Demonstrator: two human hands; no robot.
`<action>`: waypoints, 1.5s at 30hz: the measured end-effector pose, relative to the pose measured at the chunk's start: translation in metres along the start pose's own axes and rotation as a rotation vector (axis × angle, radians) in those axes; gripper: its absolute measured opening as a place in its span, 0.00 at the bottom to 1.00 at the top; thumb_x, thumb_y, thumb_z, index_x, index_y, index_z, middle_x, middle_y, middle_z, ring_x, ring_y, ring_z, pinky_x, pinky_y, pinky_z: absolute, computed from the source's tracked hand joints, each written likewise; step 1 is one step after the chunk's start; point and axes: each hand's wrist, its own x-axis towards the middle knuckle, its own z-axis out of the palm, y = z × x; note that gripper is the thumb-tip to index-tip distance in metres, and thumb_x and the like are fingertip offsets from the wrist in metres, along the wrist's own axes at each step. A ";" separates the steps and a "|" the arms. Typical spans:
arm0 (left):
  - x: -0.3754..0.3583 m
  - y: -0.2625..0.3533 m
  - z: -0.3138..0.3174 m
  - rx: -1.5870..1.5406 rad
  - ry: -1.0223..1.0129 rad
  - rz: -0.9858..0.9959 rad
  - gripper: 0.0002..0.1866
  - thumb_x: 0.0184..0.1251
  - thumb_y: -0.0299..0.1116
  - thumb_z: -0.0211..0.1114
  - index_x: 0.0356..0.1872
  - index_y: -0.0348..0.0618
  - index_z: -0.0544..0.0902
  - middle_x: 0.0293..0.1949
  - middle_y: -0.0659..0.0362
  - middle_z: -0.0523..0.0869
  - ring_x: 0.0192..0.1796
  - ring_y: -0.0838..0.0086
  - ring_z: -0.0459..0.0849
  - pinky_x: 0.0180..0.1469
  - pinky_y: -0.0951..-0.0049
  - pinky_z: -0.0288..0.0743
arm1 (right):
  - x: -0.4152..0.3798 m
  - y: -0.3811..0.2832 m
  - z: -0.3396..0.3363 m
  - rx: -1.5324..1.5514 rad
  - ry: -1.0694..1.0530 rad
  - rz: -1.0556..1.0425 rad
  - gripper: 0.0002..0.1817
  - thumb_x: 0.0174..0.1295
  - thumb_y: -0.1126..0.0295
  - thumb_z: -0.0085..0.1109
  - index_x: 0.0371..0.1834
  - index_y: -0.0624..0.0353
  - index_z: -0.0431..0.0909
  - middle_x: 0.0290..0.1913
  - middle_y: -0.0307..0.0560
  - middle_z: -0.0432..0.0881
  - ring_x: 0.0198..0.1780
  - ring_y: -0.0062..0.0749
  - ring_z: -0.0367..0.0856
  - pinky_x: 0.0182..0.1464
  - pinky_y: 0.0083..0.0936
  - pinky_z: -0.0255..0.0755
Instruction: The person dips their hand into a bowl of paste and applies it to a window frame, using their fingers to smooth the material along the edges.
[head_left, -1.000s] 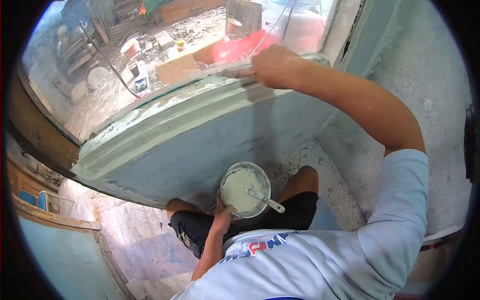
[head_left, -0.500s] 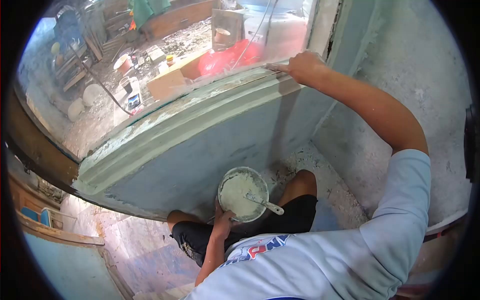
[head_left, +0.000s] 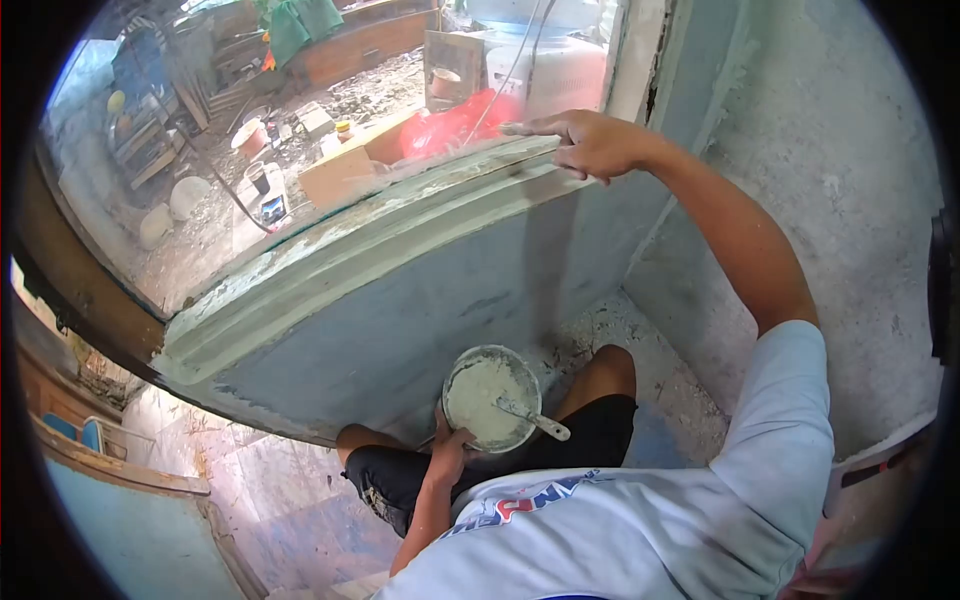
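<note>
My left hand [head_left: 452, 448] grips the side of a round bowl [head_left: 536, 381] held over my lap. Pale, thick paste [head_left: 480, 392] fills much of it, with smears up the inner wall. A putty knife [head_left: 540, 420] rests in the bowl, blade in the paste and light handle over the rim toward the right. Up at the window ledge [head_left: 400, 213], my right hand [head_left: 600, 145] has its index finger stretched left, its tip coated with pale paste. The other fingers hang loosely bent beside the ledge's right part, holding nothing.
Beyond the ledge are a red plastic bag [head_left: 455, 125], a cardboard box [head_left: 340, 176] and a white water dispenser [head_left: 545, 75]. A rough grey wall [head_left: 820, 200] closes off the right side. Debris lies on the floor [head_left: 680, 380] below it.
My right hand has lifted off the ledge and shifted slightly left, its fingers loosening apart. My left hand keeps its hold on the bowl, and the putty knife stays in it.
</note>
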 end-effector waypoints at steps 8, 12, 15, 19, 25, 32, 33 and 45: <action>-0.006 0.005 0.002 -0.066 0.017 0.036 0.48 0.57 0.21 0.52 0.81 0.59 0.44 0.72 0.51 0.65 0.64 0.52 0.77 0.46 0.49 0.85 | 0.035 -0.009 0.070 1.290 -0.188 -0.018 0.29 0.72 0.77 0.45 0.77 0.57 0.59 0.19 0.34 0.68 0.10 0.10 0.57 0.12 0.10 0.54; -0.007 0.010 0.001 -0.026 0.021 0.050 0.48 0.56 0.19 0.51 0.80 0.60 0.45 0.73 0.49 0.65 0.66 0.47 0.77 0.48 0.42 0.85 | 0.054 -0.020 0.091 1.441 -0.258 -0.091 0.28 0.73 0.77 0.42 0.77 0.56 0.59 0.19 0.34 0.69 0.09 0.11 0.57 0.12 0.10 0.53; -0.010 0.014 0.003 -0.038 0.013 0.038 0.50 0.56 0.19 0.51 0.81 0.61 0.43 0.74 0.49 0.62 0.68 0.47 0.74 0.49 0.42 0.84 | 0.062 -0.044 0.096 1.463 -0.312 -0.147 0.29 0.73 0.77 0.41 0.77 0.56 0.58 0.19 0.34 0.69 0.09 0.11 0.57 0.12 0.10 0.54; -0.013 0.017 0.002 -0.004 0.012 0.031 0.50 0.55 0.24 0.55 0.80 0.62 0.44 0.74 0.52 0.61 0.70 0.52 0.68 0.47 0.50 0.84 | 0.069 -0.069 0.099 1.411 -0.350 -0.142 0.29 0.72 0.78 0.40 0.78 0.56 0.57 0.18 0.33 0.69 0.08 0.12 0.57 0.12 0.10 0.54; -0.023 0.027 0.004 -0.074 0.025 0.027 0.50 0.54 0.23 0.55 0.80 0.61 0.45 0.74 0.51 0.60 0.70 0.51 0.68 0.48 0.48 0.84 | 0.073 -0.077 0.105 1.341 -0.408 -0.114 0.32 0.71 0.78 0.40 0.80 0.57 0.54 0.17 0.35 0.70 0.09 0.13 0.58 0.12 0.11 0.55; -0.020 0.032 0.000 -0.058 0.042 0.012 0.50 0.54 0.23 0.54 0.80 0.62 0.46 0.74 0.51 0.60 0.70 0.51 0.69 0.48 0.50 0.84 | 0.077 -0.083 0.113 -0.121 0.258 -0.270 0.31 0.60 0.72 0.47 0.70 0.60 0.72 0.53 0.60 0.85 0.56 0.59 0.82 0.57 0.51 0.74; -0.020 0.036 0.001 -0.045 0.031 0.019 0.50 0.54 0.23 0.54 0.80 0.61 0.45 0.74 0.51 0.60 0.69 0.51 0.69 0.48 0.50 0.84 | 0.068 -0.098 0.102 -0.116 0.255 -0.260 0.31 0.60 0.72 0.47 0.70 0.60 0.72 0.53 0.60 0.85 0.56 0.59 0.82 0.57 0.51 0.74; -0.027 0.037 0.002 -0.063 -0.015 0.037 0.51 0.53 0.23 0.54 0.81 0.62 0.42 0.76 0.51 0.58 0.71 0.49 0.68 0.52 0.42 0.81 | 0.042 -0.102 0.070 -0.377 0.258 0.062 0.27 0.62 0.66 0.51 0.67 0.53 0.77 0.56 0.58 0.84 0.60 0.54 0.81 0.62 0.47 0.75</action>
